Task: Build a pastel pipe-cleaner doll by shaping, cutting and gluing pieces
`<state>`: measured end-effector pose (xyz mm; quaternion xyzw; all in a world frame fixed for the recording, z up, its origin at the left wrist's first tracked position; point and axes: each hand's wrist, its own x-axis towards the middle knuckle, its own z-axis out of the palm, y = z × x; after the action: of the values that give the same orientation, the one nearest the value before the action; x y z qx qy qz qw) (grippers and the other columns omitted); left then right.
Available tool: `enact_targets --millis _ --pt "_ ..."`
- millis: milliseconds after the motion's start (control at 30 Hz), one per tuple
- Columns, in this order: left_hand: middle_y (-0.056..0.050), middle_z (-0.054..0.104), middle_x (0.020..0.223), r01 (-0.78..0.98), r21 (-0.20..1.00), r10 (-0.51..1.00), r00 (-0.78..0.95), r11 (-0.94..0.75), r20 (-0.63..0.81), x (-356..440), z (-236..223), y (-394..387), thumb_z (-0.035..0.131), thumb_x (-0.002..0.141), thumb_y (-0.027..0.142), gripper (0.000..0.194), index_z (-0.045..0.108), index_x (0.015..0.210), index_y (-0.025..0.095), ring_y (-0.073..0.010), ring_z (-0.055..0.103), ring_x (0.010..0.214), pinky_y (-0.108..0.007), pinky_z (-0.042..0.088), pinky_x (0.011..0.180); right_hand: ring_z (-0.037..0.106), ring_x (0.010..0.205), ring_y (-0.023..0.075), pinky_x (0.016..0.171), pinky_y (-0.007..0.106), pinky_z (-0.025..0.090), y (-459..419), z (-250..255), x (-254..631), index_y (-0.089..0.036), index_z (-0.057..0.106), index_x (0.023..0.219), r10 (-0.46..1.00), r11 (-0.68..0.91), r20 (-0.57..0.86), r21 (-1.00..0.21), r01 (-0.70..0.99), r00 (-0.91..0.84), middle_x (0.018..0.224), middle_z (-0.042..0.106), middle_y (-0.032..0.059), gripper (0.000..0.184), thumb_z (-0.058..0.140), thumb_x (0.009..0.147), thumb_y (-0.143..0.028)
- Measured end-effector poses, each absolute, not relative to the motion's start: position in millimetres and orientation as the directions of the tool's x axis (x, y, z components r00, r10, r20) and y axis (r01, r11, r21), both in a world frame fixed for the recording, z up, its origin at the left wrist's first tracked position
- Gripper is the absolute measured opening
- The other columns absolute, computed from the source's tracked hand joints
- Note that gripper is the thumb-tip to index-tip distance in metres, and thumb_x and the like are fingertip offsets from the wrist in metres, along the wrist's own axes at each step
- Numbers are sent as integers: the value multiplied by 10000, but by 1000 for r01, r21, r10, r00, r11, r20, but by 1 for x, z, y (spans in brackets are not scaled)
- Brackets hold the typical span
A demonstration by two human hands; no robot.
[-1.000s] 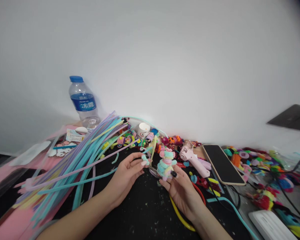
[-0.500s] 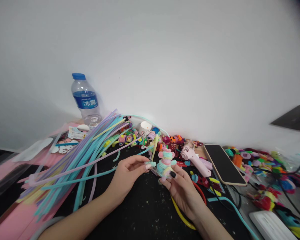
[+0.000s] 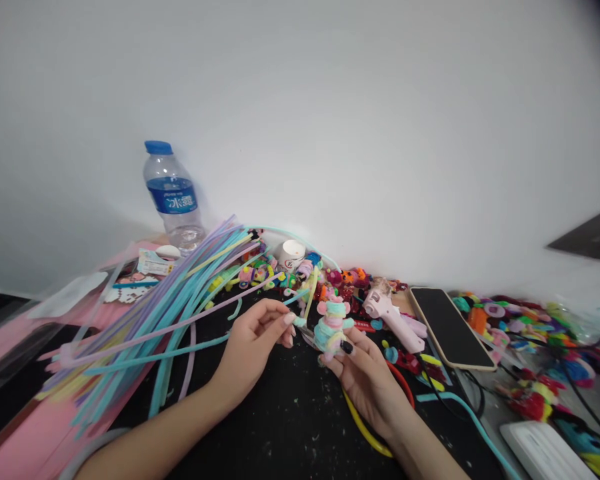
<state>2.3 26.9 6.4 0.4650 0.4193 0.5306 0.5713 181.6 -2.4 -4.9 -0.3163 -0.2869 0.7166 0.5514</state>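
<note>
My left hand (image 3: 253, 347) pinches a short mint-green pipe-cleaner piece (image 3: 299, 322) between thumb and index finger. In my right hand (image 3: 367, 370) is a small pipe-cleaner figure (image 3: 332, 325), coiled in mint, pink and yellow, with two round pink ears. Thumb and fingers grip its lower part, and the fingers hide some of it. The green piece is just left of the figure, with a small gap between them. Long pastel pipe cleaners (image 3: 180, 300) lie in a bundle to the left of my left hand.
A pink glue gun (image 3: 395, 320) and a phone (image 3: 453, 327) lie to the right. Behind are colourful pipe-cleaner figures (image 3: 255, 273) and a white paper cup (image 3: 292, 253). A water bottle (image 3: 173, 197) stands by the wall. Cables and a white device (image 3: 543, 448) are at the right.
My left hand has shifted slightly left, and its fingers have changed position around the small green piece. The figure in my right hand has barely moved.
</note>
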Motion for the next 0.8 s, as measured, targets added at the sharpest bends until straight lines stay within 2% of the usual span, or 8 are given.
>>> enact_targets --millis 267,400,500,667,800 --pt "-12 671 787 -206 978 996 90 27 -9 2 7 26 612 757 244 150 589 891 181 -159 641 751 -269 513 722 606 929 178 833 344 486 -4 -8 183 -209 642 945 972 -230 -145 -742 -630 -184 1038 661 29 208 660 744 -159" --pt "-5 667 695 -78 996 995 91 -40 47 0 7 26 607 762 254 113 630 839 175 -147 630 651 -250 504 661 613 914 171 816 323 493 -4 -8 183 -205 640 937 969 -244 -162 -731 -638 -185 1036 666 26 204 659 741 -149" --pt "14 645 639 -46 995 992 88 -84 88 -1 8 26 605 764 248 91 641 821 187 -130 604 598 -230 489 618 616 914 169 803 306 498 -4 -8 183 -198 638 942 970 -243 -160 -731 -638 -185 1034 667 30 210 659 740 -146" --pt "-10 686 791 -56 995 994 75 -78 82 -1 7 26 643 724 224 87 657 805 195 -160 629 739 -232 484 690 605 949 174 812 312 498 -4 -8 183 -206 638 942 970 -240 -154 -735 -634 -189 1058 659 22 209 658 743 -145" --pt "-20 685 802 4 994 991 76 -113 112 -1 7 26 621 743 243 77 669 774 191 -174 624 767 -249 478 726 602 955 184 808 320 502 -4 -8 183 -202 637 949 970 -242 -164 -737 -631 -181 1061 656 28 223 668 733 -158"
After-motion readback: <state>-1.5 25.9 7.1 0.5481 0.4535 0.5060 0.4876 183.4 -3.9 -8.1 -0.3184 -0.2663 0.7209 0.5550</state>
